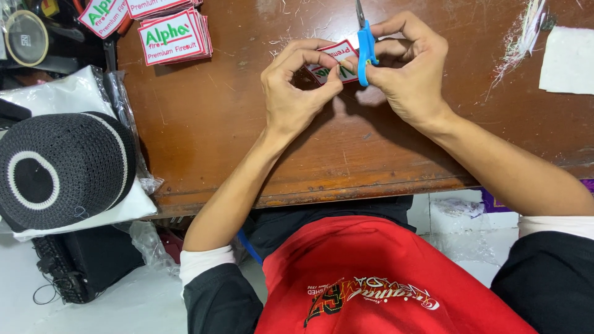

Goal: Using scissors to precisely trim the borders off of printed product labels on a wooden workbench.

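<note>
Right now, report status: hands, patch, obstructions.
Left hand pinching embroidered patch. Right hand gripping blue-handled scissors at patch edge. Nothing in the way.

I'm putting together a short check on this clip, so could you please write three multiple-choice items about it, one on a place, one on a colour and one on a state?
1. Where does the stack of embroidered patches lie?
A. on the wooden table's far left
B. on the floor
C. on the person's lap

2. What colour are the handles of the small scissors?
A. red
B. blue
C. black

3. How is the single patch held?
A. lying flat, untouched
B. pinched in the left hand by the scissors in the right hand
C. tucked under the black knitted cap

Answers: 1 A, the stack sits near the table's far left corner. 2 B, blue handles show between the right fingers. 3 B, left fingertips grip its edge.
</note>
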